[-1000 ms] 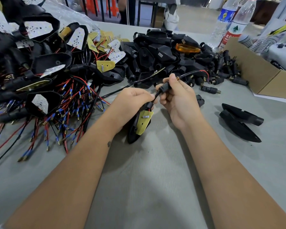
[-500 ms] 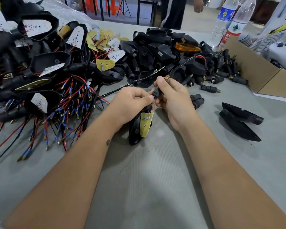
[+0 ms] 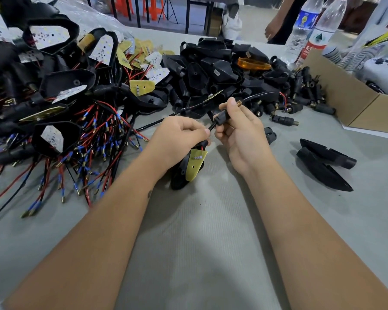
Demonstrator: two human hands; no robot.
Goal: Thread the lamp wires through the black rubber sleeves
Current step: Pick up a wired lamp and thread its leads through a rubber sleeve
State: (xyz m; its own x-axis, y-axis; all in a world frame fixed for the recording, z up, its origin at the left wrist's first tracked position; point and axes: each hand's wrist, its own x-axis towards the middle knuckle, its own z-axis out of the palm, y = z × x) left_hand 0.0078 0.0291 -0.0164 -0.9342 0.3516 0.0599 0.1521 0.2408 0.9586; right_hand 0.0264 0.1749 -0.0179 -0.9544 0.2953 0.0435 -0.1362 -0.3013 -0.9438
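At the table's middle my left hand (image 3: 179,139) grips the neck of a black lamp housing (image 3: 183,173), whose yellow circuit board (image 3: 196,165) faces up. From that neck a black wire runs up to my right hand (image 3: 238,133), which pinches a black rubber sleeve (image 3: 222,116) between thumb and fingers. A brass threaded tip (image 3: 238,103) sticks out of the sleeve's far end, and the wire (image 3: 262,95) comes out past it and arcs right over the pile. The sleeve sits a short way from the housing.
Wired lamps with red, black and blue leads (image 3: 76,142) are heaped at the left. A pile of black housings (image 3: 220,70) and loose sleeves (image 3: 282,119) lies behind my hands. Two black covers (image 3: 323,162) lie at the right, next to a cardboard box (image 3: 354,101) and water bottles (image 3: 318,34).
My right hand has slid the sleeve down the wire toward the housing, so more wire now trails out past the brass tip. My left hand has kept its grip on the housing neck.
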